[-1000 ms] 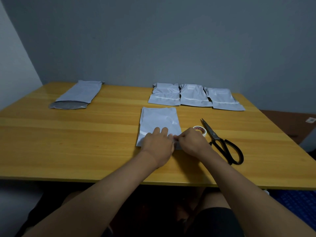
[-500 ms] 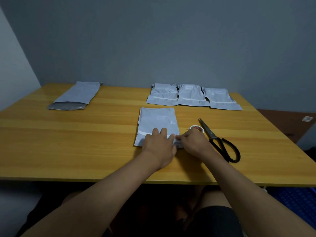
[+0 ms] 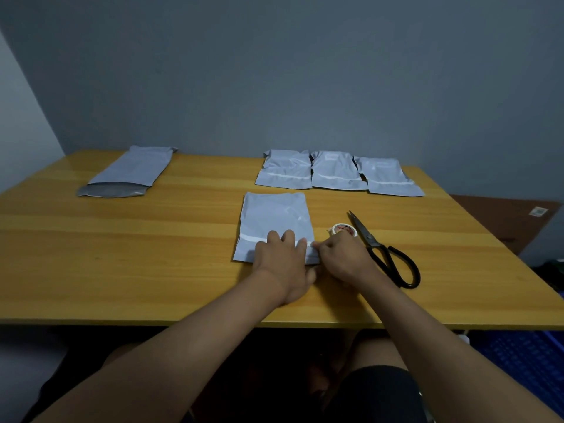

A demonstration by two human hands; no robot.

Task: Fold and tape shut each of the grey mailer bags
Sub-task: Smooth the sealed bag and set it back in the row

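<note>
While the folded flap needed to stay flat for taping, the left hand [image 3: 282,259] lay palm-down on the near end of the mailer bag [image 3: 274,221] at the middle of the desk [image 3: 122,254], fingers straight and spread across the white tape line, holding nothing. This pressure kept the fold from springing open. The right hand [image 3: 341,257] worked at the bag's right edge, its grip closed in a pinch on what appeared to be the end of the tape strip; the strip itself was too small to confirm. Pinching at the edge probably allowed the tape end to be wrapped down or pressed over the side.

The tape roll [image 3: 344,229] sat just beyond the right hand, and the scissors [image 3: 383,250] lay just right of it, blades pointing away. Both were placed within easy reach of the working hand, presumably for cutting the next strip.

Three finished bags [image 3: 337,174] were lined up side by side along the far edge, each showing a tape line, kept clear of the work area. One unsealed bag [image 3: 128,174] lay at the far left, its dark open flap toward the person, apparently waiting its turn.
</note>
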